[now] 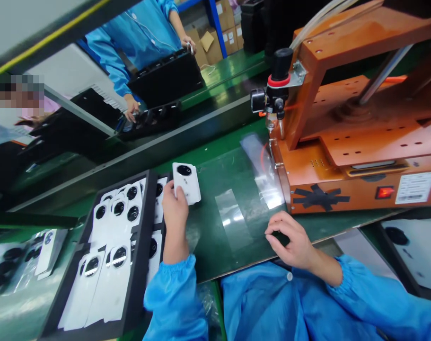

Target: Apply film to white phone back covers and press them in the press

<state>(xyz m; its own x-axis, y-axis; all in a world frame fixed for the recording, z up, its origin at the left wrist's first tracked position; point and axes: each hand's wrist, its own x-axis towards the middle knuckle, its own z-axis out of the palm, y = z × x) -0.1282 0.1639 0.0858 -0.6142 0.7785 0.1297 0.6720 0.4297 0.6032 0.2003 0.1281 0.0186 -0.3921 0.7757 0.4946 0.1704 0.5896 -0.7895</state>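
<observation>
My left hand [175,208] grips a white phone back cover [187,187] with a round black camera area, thumb on its face. A second edge shows along its right side; whether it is more than one piece I cannot tell. Just left of that hand, a black foam tray [139,265] holds several similar white covers [110,284], overlapping in rows. My right hand [289,239] hovers over the table's front edge, thumb and forefinger curled together in a ring, with nothing visible between them. A clear plastic film [233,215] lies on the green table between my hands.
An orange press machine [343,142] with a lit red switch stands at the right. More clear film [263,170] lies beside it. Across a metal rail, a co-worker in blue [144,33] handles black trays [167,78]. More white covers [50,251] lie far left.
</observation>
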